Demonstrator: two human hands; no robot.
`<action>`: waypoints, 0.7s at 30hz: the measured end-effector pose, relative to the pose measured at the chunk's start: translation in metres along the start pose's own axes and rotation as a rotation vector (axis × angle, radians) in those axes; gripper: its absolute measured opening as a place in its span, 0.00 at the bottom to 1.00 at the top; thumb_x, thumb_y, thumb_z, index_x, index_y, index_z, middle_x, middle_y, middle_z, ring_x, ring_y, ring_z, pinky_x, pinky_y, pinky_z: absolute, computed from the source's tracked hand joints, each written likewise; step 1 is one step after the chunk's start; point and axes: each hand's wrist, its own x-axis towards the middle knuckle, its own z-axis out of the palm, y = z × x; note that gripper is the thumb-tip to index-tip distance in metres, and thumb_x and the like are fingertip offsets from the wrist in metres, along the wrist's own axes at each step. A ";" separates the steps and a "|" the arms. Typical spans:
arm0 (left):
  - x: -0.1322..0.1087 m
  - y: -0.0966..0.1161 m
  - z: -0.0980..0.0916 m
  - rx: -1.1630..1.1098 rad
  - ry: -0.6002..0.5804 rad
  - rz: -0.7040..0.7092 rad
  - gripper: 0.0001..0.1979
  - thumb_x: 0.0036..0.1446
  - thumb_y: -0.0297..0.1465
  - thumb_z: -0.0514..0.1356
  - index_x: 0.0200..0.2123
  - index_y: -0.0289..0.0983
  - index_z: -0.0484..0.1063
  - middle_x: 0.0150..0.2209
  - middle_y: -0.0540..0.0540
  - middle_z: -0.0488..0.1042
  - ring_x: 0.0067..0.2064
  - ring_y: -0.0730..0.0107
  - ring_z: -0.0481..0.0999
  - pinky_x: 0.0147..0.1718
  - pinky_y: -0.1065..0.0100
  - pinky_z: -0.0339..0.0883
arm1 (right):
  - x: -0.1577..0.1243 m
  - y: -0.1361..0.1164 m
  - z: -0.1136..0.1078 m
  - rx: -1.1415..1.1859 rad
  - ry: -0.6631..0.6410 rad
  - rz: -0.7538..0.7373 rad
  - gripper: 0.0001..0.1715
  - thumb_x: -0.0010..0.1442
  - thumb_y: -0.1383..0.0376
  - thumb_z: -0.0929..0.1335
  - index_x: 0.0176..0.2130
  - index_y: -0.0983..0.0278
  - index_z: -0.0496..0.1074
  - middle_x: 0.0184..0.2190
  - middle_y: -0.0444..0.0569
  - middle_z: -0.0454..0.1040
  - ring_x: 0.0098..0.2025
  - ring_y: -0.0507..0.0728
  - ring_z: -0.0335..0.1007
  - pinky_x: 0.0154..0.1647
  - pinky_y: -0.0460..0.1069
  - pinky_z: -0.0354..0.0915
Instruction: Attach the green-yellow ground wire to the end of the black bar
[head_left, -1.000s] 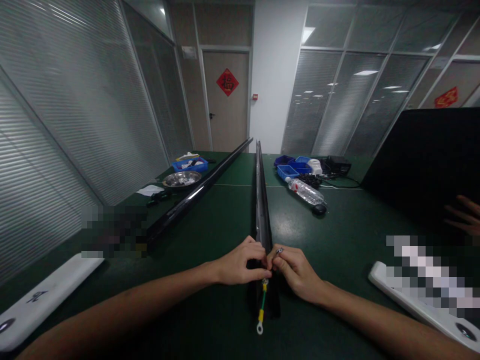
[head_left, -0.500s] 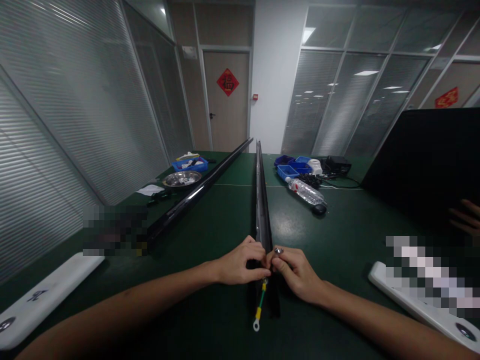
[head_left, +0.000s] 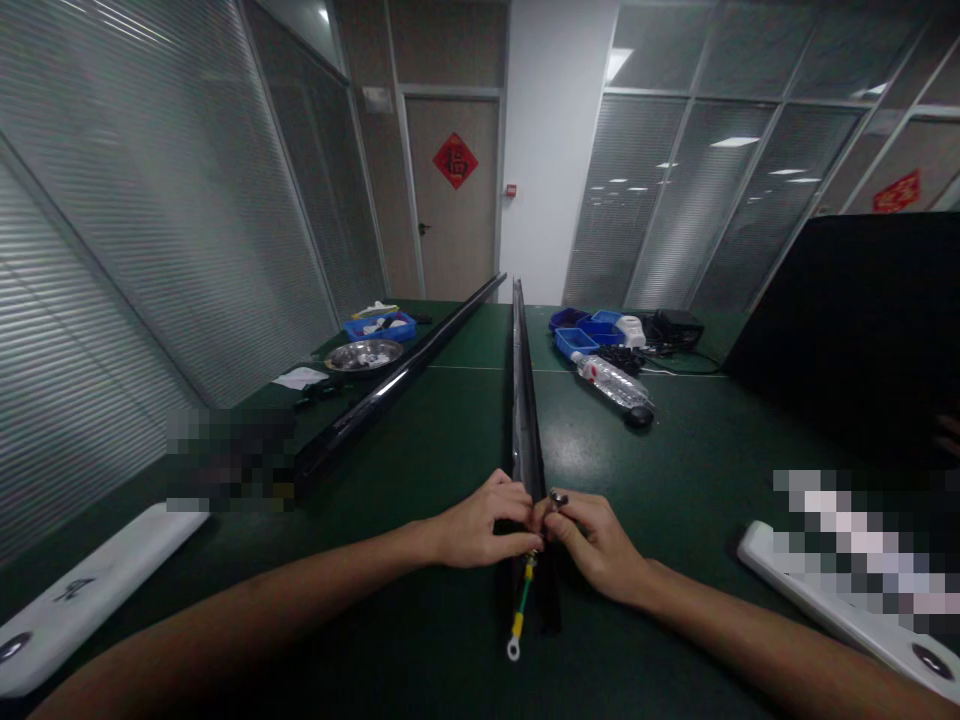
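I work at the near end of a black rail [head_left: 527,440] on the green surface [head_left: 450,430]: my right hand [head_left: 592,540] pinches a small metal piece [head_left: 558,497], while my left hand [head_left: 480,525] curls over the rail, gripping what I cannot tell. A green-and-yellow wire [head_left: 523,597] with a ring terminal [head_left: 514,641] extends just below my left thumb.

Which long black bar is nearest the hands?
The middle bar: the left hand and right hand are at its near end. The left bar lies away from them.
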 end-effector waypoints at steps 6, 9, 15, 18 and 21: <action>-0.001 -0.001 0.000 -0.011 -0.013 0.003 0.12 0.71 0.39 0.60 0.38 0.39 0.78 0.42 0.48 0.80 0.47 0.65 0.74 0.52 0.62 0.53 | 0.000 0.000 0.000 -0.001 0.007 0.004 0.22 0.77 0.58 0.61 0.35 0.64 0.74 0.31 0.48 0.75 0.33 0.55 0.73 0.38 0.48 0.66; -0.001 -0.001 0.000 -0.015 -0.014 0.010 0.12 0.71 0.38 0.60 0.37 0.38 0.78 0.40 0.49 0.79 0.47 0.66 0.74 0.52 0.62 0.52 | 0.000 0.000 0.000 0.011 0.013 0.017 0.21 0.77 0.59 0.62 0.35 0.64 0.75 0.31 0.48 0.75 0.33 0.55 0.73 0.38 0.48 0.66; 0.000 0.001 -0.002 -0.008 -0.002 -0.017 0.11 0.70 0.39 0.60 0.38 0.38 0.74 0.38 0.51 0.77 0.44 0.67 0.73 0.51 0.63 0.53 | 0.000 0.002 0.000 0.045 0.048 -0.010 0.22 0.78 0.58 0.61 0.37 0.64 0.75 0.31 0.47 0.74 0.33 0.54 0.70 0.37 0.47 0.65; 0.000 0.003 -0.002 0.001 -0.002 -0.023 0.12 0.69 0.40 0.61 0.37 0.38 0.73 0.39 0.51 0.78 0.44 0.66 0.73 0.51 0.63 0.53 | -0.001 0.001 0.000 0.057 0.038 -0.023 0.22 0.78 0.58 0.60 0.36 0.64 0.75 0.31 0.47 0.72 0.32 0.54 0.69 0.36 0.47 0.64; 0.000 0.003 -0.003 -0.007 0.000 -0.023 0.11 0.69 0.40 0.62 0.38 0.39 0.73 0.39 0.51 0.78 0.45 0.66 0.74 0.51 0.63 0.53 | -0.001 0.001 0.001 0.058 0.026 -0.042 0.23 0.78 0.57 0.60 0.36 0.64 0.73 0.31 0.47 0.72 0.33 0.54 0.69 0.37 0.48 0.64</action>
